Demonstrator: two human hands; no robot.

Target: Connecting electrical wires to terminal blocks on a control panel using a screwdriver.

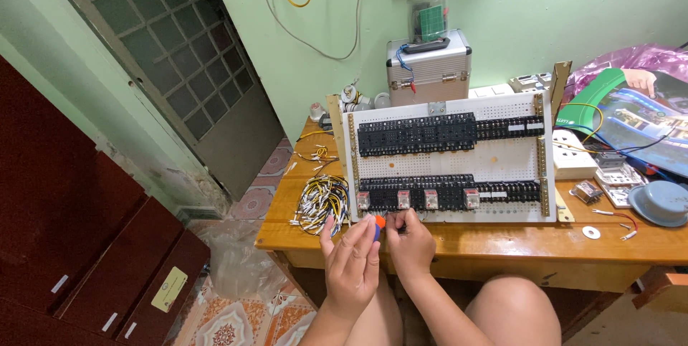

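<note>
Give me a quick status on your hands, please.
Left hand pinching orange-blue screwdriver. Right hand at panel board bottom edge. Wire bundle lies beside.

Bright, even daylight; soft shadows under the table [502, 249]. Mild glare on the varnished wood. Sharp focus; slight wide-angle bending at the edges.

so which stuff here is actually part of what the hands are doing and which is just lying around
In use:
left hand
right hand
orange-and-blue tool
white panel
wire bundle

Lying about:
metal case
plastic jar
grey cap
washer
</note>
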